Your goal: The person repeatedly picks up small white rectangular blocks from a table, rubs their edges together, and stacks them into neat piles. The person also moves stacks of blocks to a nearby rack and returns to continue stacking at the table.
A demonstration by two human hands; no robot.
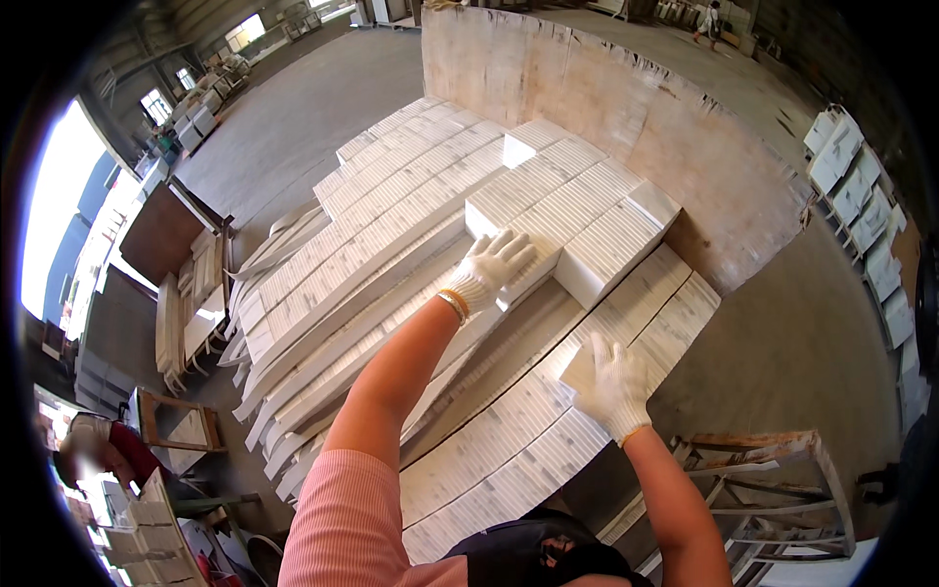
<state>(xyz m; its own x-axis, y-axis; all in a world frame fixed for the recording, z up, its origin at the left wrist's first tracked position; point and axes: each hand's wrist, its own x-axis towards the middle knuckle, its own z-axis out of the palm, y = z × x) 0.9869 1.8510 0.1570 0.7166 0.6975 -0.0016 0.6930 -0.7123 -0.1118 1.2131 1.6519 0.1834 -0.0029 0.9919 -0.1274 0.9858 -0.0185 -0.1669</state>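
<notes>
A large pile of white and grey stone-like strips (401,176), set on edge in tight rows, lies before me. My left hand (494,266), in a white knit glove, rests with fingers outstretched on the near left edge of a raised block of strips (558,191). Below its wrist runs a long gap between rows. Also gloved, my right hand (616,386) lies with fingers extended on the near rows (528,430). Beside its fingers shows a small pale flat face (577,370); whether the hand grips it is unclear.
A tall worn wooden board (606,117) stands behind the pile. Long loose strips (284,411) jut out at the left. A metal frame (773,489) stands at lower right, leaning slabs (861,196) at far right. Another person (108,450) is at lower left.
</notes>
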